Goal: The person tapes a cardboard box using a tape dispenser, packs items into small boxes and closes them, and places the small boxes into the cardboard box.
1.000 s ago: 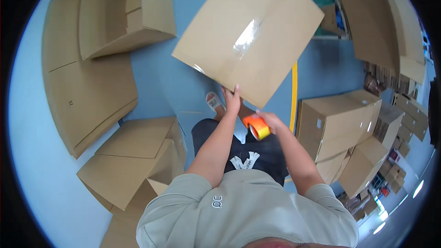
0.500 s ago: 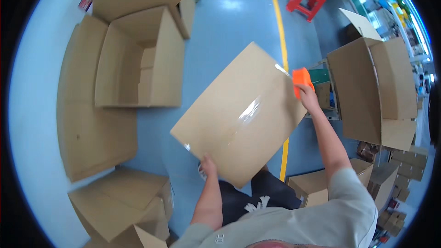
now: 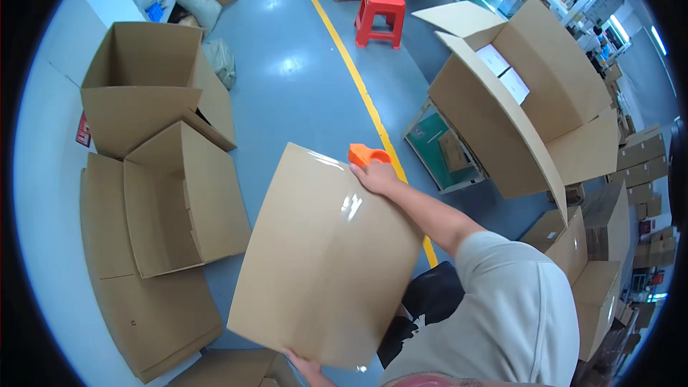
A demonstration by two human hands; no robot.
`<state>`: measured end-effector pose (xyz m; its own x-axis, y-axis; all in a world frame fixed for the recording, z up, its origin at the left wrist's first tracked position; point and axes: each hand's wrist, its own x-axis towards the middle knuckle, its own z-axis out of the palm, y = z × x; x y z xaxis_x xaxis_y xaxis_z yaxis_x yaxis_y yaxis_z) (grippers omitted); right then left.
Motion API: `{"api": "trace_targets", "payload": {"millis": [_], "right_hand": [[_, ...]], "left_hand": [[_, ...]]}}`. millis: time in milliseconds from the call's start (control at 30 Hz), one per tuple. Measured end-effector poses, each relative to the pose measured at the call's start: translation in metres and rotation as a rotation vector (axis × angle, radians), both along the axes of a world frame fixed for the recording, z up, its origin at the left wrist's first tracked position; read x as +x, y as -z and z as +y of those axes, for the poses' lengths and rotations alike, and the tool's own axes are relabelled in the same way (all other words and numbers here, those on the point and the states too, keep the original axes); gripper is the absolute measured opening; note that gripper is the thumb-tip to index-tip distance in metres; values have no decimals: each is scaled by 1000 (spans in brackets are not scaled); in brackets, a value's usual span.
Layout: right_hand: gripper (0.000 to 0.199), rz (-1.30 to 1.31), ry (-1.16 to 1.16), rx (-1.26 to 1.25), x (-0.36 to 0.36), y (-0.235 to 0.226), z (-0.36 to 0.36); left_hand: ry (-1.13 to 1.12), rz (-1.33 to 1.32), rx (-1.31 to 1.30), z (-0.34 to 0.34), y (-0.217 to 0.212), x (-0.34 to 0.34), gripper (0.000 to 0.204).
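A large brown cardboard box (image 3: 322, 258) is tilted in front of my body, with shiny clear tape by its far edge. My left hand (image 3: 307, 367) grips the box's near edge at the bottom of the view; most of its fingers are hidden beneath. At the far right edge, my right hand (image 3: 375, 176) is closed around an orange tape dispenser (image 3: 367, 155). That same hand rests against the box's edge, its thumb over the cardboard.
Open cardboard boxes (image 3: 215, 193) line the left wall. To the right, a big open carton (image 3: 494, 129) with white items inside stands on a green-topped cart (image 3: 437, 145). Beyond are a red stool (image 3: 380, 18) and a yellow floor line (image 3: 337, 39). More cartons (image 3: 598, 294) lie at the lower right.
The box has swung round and moved down and left in the view, held in both hands. My right hand and the dispenser have shifted left. My view has turned, showing more of the aisle.
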<state>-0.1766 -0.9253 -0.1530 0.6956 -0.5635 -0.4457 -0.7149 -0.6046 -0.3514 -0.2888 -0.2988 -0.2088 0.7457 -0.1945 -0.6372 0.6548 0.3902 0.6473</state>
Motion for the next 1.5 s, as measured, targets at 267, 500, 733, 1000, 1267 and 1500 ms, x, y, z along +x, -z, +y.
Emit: {"api": "trace_targets", "payload": {"millis": [267,500,733,1000,1267,1500], "right_hand": [[60,-502,191,-53,-123,-285,67],[52,-1520,12,333,-147,-352,104],[57,-817,-34,941,-32,-421,133],[58,-748,-735,1041,288,-399,150],[42,-498,-490,1191,543,-308,156],[40,-570,-630,844,620,-230,186]], "left_hand": [[-177,-41,440,36,-316,-28,94],[-464,-308,560,130,-375,-39,89],[-631,-325,423,165,-354,11,84],[-696,-286,301,144,-318,146,78],[-736,-116,196,124,-240,260,72],[-687,-46,149,69,-163,410,68]]}}
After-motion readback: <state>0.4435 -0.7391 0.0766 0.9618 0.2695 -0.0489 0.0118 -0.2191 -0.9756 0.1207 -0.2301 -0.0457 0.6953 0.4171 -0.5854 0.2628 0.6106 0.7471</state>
